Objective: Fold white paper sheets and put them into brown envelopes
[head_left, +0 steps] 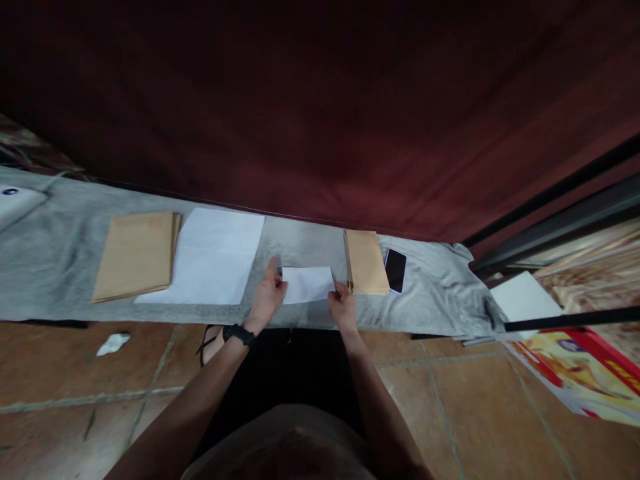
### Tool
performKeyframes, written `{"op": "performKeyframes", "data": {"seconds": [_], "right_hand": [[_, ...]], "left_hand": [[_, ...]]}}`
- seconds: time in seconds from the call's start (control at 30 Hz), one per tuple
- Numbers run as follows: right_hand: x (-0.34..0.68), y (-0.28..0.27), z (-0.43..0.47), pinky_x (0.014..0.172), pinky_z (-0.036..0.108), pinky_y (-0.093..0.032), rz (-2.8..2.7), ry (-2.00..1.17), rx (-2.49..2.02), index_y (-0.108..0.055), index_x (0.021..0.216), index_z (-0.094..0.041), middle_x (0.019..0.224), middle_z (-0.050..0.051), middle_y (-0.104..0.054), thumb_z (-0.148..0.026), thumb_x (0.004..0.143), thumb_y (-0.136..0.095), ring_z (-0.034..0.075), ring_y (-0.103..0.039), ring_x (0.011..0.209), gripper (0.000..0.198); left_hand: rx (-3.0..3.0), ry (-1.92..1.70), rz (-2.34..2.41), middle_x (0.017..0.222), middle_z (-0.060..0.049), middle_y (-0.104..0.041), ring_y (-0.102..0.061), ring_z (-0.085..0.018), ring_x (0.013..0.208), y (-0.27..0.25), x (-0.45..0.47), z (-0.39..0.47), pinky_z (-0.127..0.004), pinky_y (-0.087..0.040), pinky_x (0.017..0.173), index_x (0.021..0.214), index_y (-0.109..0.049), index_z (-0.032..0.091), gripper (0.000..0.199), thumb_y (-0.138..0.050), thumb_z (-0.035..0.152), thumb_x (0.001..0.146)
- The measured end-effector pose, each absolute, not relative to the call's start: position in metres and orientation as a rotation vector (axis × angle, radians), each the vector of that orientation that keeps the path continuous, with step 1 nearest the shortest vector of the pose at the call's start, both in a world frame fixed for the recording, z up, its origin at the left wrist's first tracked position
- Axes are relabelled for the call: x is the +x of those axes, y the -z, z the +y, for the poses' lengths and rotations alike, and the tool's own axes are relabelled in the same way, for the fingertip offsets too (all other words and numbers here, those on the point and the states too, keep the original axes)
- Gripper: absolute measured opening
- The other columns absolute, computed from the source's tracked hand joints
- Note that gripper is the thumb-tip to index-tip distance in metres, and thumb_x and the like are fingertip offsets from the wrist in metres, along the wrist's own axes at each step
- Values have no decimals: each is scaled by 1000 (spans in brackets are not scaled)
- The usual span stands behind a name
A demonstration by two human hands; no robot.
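Note:
A small white sheet of paper [307, 285], apparently folded, is held level between my two hands above the grey cloth. My left hand [270, 293] pinches its left edge with thumb and fingers, the index finger pointing away from me. At the right edge, my right hand [343, 305] grips the paper's near corner. Left of my hands lie large white sheets [215, 257], partly under a stack of big brown envelopes [137, 257]. Just right of my right hand is a stack of smaller brown envelopes [367, 262].
A phone [396, 270] lies beside the smaller envelopes on the grey cloth [435, 293]. A white device [17, 203] sits at the far left. Behind the table hangs a dark red curtain [320, 133]. A colourful box [580, 367] stands at the lower right, near black metal bars.

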State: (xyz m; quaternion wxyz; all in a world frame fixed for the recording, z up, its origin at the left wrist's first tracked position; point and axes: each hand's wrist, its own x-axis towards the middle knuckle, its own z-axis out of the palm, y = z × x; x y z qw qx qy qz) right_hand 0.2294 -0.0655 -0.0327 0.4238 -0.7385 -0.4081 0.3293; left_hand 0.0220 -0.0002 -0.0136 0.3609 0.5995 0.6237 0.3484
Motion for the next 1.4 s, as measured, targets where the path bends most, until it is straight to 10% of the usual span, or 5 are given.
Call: {"op": "performKeyframes", "data": {"seconds": [0.37, 0.63, 1.4], "right_hand": [[222, 20, -76, 71, 30, -51, -1415, -502, -2169, -60, 126, -16, 87, 7, -74, -17, 89, -49, 24, -70, 79, 39], [219, 20, -77, 72, 31, -51, -1482, -472, -2183, -58, 132, -16, 89, 9, -74, -18, 91, -47, 24, -70, 80, 42], [221, 16, -77, 73, 27, -51, -1508, -543, -2122, -57, 133, -14, 91, 8, -75, -18, 91, -47, 21, -71, 81, 44]], "left_hand": [[1944, -796, 1685, 132, -15, -59, -64, -27, 112, 11, 33, -12, -40, -51, 101, 150, -43, 18, 61, -47, 13, 89], [2429, -541, 1535, 158, -17, -42, -33, -31, 149, 17, 55, -34, -50, -29, 121, 144, -52, 12, 48, -40, 29, 101], [2595, -365, 1704, 163, -18, -29, -25, -30, 152, 31, 33, -43, -49, -18, 124, 155, -37, 10, 69, -36, 53, 101]]}}
